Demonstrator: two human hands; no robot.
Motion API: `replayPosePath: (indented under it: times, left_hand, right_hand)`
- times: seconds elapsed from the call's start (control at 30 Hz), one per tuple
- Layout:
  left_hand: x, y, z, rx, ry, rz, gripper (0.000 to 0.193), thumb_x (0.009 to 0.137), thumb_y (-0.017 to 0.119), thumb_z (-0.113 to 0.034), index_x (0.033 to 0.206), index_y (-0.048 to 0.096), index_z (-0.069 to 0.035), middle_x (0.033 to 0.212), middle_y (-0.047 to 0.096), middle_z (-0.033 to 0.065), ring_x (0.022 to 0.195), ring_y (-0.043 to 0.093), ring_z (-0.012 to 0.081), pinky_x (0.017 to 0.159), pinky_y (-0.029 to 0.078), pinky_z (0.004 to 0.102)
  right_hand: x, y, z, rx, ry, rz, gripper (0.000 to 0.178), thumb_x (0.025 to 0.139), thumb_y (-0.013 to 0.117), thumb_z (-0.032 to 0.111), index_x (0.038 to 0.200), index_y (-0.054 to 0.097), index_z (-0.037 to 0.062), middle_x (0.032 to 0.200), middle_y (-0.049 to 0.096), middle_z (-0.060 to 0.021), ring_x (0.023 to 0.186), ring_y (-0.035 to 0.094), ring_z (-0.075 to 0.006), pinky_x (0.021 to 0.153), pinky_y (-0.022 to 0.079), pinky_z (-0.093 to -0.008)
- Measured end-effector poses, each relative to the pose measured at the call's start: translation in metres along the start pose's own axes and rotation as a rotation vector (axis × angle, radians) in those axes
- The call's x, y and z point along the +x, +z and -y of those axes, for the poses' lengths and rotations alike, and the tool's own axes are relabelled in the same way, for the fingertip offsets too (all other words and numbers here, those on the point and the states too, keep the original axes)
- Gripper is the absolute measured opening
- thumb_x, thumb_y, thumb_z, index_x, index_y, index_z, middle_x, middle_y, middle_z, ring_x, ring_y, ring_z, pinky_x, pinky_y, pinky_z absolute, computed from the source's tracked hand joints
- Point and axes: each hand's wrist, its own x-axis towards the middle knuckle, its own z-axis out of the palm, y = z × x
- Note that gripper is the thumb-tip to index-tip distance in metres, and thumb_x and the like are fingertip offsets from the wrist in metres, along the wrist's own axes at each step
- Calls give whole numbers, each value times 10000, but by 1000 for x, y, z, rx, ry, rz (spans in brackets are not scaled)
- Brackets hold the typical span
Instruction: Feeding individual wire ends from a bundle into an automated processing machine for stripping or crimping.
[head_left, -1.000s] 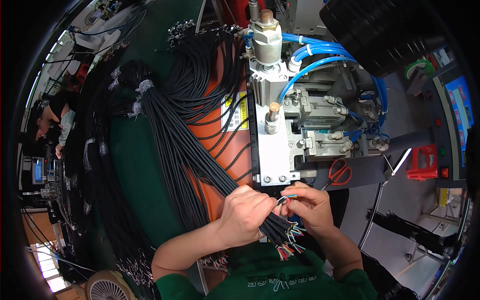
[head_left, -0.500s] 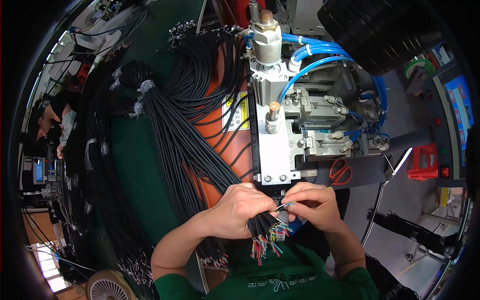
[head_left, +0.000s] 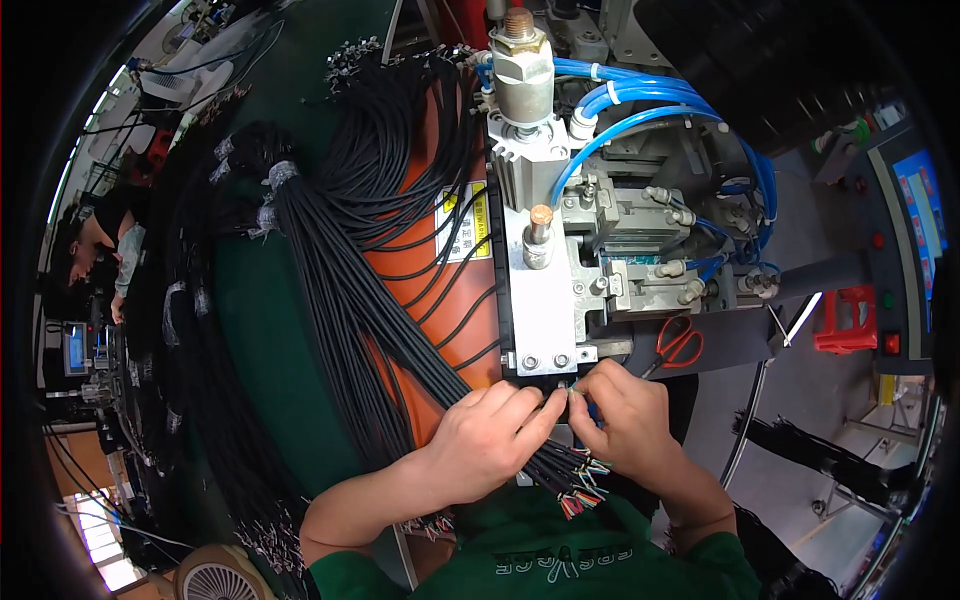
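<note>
My left hand (head_left: 490, 430) is closed, with thumb and forefinger pinched at the lower front edge of the metal press machine (head_left: 540, 310). Facing it, my right hand (head_left: 628, 418) is also closed, its fingertips meeting the left ones around the thin coloured wires (head_left: 572, 388) of a cable end, mostly hidden by the fingers. A thick bundle of black cables (head_left: 400, 325) runs under my left hand. Below that hand, the stripped cable ends (head_left: 580, 485) fan out in red, white, green and other colours.
Red-handled scissors (head_left: 680, 345) lie just right of the machine. Blue air hoses (head_left: 650, 92) arch over it. More black cables (head_left: 215, 400) cover the green table (head_left: 262, 330) on the left. At far right stands a control panel (head_left: 905, 250). Another person (head_left: 125, 250) works at far left.
Both hands have moved up to the machine's lower edge, taking the cable end with them. The loose stripped ends below have shifted right, and the view has shifted slightly.
</note>
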Motion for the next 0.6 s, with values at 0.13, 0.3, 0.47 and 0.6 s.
replayPosePath:
  times: [0.13,0.3,0.47,0.6]
  left_hand:
    - [1,1,-1,6,44,41,428,727,569,-111,1129,598,33,848,517,52,727,514,173,606,449,267]
    - [6,-2,-6,99,51,132,420,727,576,-113,1112,603,53,810,481,46,712,484,165,596,444,252]
    - [6,-4,-11,158,15,135,410,725,580,-103,1105,611,49,804,476,42,708,480,163,573,435,255]
    - [9,-3,-13,196,18,170,356,749,577,-105,1056,606,74,824,470,56,743,490,173,610,434,256]
  right_hand:
    - [-1,5,-4,140,22,-23,81,761,642,72,797,581,34,784,582,-70,555,592,-248,473,461,-338]
    - [-3,6,-2,152,29,-50,69,802,634,62,844,594,25,812,592,-73,570,602,-252,486,470,-338]
    - [-4,8,0,107,2,-73,60,828,626,67,856,602,20,819,591,-79,577,611,-237,492,472,-322]
    - [-3,2,4,36,-26,-71,68,826,630,70,861,605,18,818,588,-82,576,611,-232,493,473,-320]
